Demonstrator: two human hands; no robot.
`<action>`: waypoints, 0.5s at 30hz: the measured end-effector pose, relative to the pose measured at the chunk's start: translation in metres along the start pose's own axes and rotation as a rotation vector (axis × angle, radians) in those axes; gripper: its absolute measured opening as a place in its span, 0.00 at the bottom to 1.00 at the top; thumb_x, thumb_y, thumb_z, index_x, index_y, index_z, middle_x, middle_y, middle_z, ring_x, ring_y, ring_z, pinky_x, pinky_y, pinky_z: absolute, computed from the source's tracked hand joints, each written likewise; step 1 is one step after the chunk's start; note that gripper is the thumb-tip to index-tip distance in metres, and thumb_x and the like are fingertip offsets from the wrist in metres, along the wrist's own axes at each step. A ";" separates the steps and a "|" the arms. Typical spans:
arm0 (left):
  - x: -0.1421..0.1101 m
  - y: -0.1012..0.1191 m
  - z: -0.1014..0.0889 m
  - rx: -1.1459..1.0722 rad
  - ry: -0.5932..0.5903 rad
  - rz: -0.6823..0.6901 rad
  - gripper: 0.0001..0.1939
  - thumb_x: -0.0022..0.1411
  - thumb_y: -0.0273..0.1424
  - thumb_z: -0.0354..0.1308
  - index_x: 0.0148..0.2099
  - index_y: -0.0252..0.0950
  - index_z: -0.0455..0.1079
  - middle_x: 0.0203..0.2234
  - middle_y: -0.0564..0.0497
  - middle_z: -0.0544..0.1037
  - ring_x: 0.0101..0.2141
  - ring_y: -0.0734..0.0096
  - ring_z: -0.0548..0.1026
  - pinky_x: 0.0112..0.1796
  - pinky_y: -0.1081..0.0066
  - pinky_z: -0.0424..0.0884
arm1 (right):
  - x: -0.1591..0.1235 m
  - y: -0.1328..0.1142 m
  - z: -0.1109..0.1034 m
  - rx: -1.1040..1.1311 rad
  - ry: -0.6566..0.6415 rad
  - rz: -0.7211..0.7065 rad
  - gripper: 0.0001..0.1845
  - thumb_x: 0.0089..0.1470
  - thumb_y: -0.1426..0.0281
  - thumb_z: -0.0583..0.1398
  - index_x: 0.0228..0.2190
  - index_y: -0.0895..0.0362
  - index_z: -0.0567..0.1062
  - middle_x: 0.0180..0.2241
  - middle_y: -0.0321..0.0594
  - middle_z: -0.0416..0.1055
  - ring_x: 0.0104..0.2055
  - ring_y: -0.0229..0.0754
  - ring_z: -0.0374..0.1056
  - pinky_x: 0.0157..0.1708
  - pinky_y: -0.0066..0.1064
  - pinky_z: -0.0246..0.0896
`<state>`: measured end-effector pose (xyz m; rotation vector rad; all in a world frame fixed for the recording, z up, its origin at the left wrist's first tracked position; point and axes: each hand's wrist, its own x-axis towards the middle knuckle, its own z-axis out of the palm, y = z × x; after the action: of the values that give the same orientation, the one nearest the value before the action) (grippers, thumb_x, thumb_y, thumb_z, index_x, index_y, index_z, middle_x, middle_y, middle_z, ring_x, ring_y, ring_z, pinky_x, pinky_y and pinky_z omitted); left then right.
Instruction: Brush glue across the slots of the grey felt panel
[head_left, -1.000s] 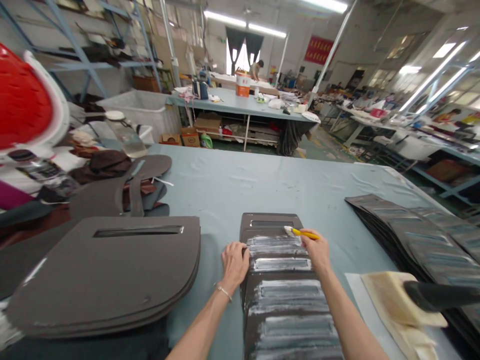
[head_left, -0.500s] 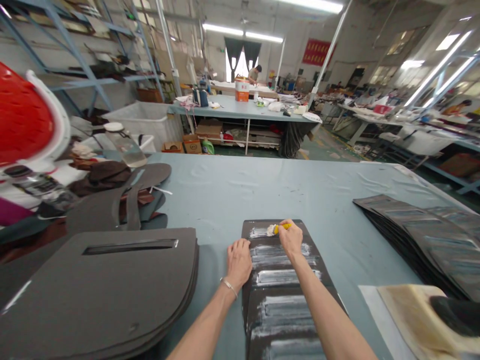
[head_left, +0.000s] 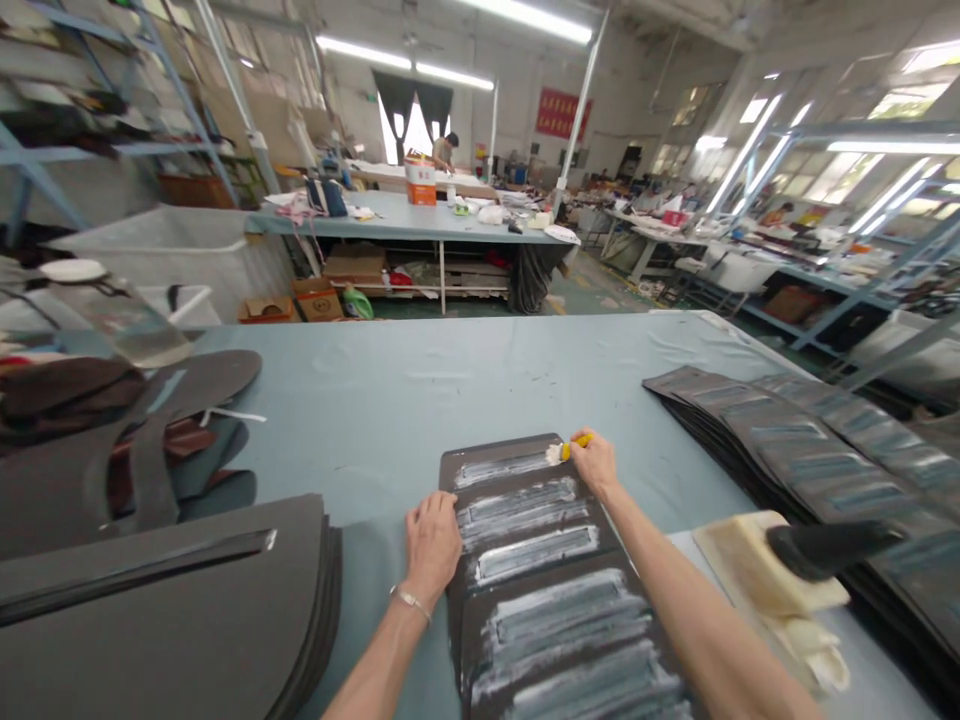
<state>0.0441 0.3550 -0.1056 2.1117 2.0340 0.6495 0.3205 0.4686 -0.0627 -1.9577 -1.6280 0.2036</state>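
My right hand [head_left: 595,462] is closed around a small brush [head_left: 568,449] with a yellow handle and whitish bristles. The bristles touch the topmost dark grey panel [head_left: 517,572] near its far right corner, at the end of a wet, shiny strip. More strips smeared with something whitish cross the overlapping panels towards me. On the panel's left edge rests my left hand [head_left: 433,540], fingers laid flat and holding nothing; a bracelet circles that wrist.
To the left lies a stack of dark rounded panels [head_left: 180,620] with a slot. Coated panels [head_left: 787,430] overlap at right, beside a cream block-like container [head_left: 750,560] with a black handle [head_left: 832,548]. A capped jar [head_left: 120,315] stands far left. Another person [head_left: 444,152] works in the background.
The brush has moved right along the far strip, leaving it more evenly coated. My left hand stays at the panel's edge. My view has turned to the right.
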 end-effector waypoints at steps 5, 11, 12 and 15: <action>0.000 -0.001 0.001 -0.046 -0.033 -0.026 0.15 0.63 0.27 0.42 0.48 0.39 0.66 0.44 0.46 0.72 0.47 0.63 0.67 0.49 0.61 0.57 | -0.012 -0.014 0.002 0.050 -0.010 -0.119 0.09 0.45 0.70 0.53 0.28 0.56 0.73 0.26 0.37 0.69 0.28 0.37 0.62 0.30 0.25 0.52; -0.011 -0.006 -0.010 -0.294 -0.079 -0.135 0.21 0.62 0.41 0.41 0.51 0.38 0.62 0.50 0.45 0.69 0.51 0.62 0.66 0.50 0.60 0.61 | -0.062 0.021 -0.070 0.443 0.067 0.195 0.16 0.45 0.59 0.56 0.32 0.57 0.73 0.17 0.31 0.65 0.20 0.35 0.60 0.22 0.25 0.53; -0.016 -0.005 -0.013 -0.293 -0.075 -0.141 0.21 0.61 0.44 0.42 0.50 0.38 0.63 0.49 0.46 0.70 0.51 0.61 0.67 0.50 0.60 0.61 | -0.076 0.034 -0.089 0.488 0.075 0.233 0.19 0.44 0.57 0.57 0.34 0.58 0.73 0.16 0.31 0.66 0.19 0.35 0.61 0.21 0.25 0.54; -0.035 -0.004 -0.025 -0.225 -0.113 -0.181 0.20 0.57 0.48 0.45 0.40 0.40 0.66 0.39 0.49 0.75 0.44 0.60 0.72 0.49 0.59 0.62 | -0.131 0.078 -0.151 0.518 0.136 0.358 0.23 0.43 0.53 0.59 0.34 0.60 0.73 0.16 0.33 0.66 0.17 0.36 0.60 0.19 0.26 0.54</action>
<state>0.0305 0.3162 -0.0923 1.7755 1.9593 0.6785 0.4249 0.2885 -0.0107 -1.7853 -0.9987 0.5576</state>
